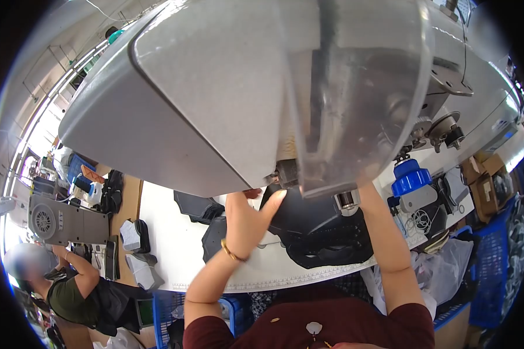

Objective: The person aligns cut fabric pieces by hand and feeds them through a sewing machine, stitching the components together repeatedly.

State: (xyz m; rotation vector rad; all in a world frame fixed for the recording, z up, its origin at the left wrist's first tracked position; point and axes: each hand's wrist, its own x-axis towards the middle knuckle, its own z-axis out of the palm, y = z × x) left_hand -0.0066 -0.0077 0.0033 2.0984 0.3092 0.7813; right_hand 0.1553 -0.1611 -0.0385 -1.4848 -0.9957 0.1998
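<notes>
A large grey sewing machine head (pixel 215 87) with a clear plastic guard (pixel 361 116) fills the upper middle of the view. My left hand (pixel 247 220), with a bracelet at the wrist, is just below the machine's needle area. Its thumb stretches away from the fingers, whose tips are partly behind the machine, and nothing shows in its grasp. Black cut pieces (pixel 303 218) lie on the white table under the machine, beside my left thumb. My right forearm (pixel 387 232) reaches up past their right side. The guard and machine hide my right hand's fingers.
More black pieces (pixel 195 206) lie left of my hand. A measuring strip (pixel 297 281) edges the white table (pixel 163 232). At right are a blue thread cone (pixel 410 177), a plastic bag (pixel 448 270) and blue crates (pixel 489 267). Another person (pixel 70 291) works at left beside a grey machine (pixel 64 218).
</notes>
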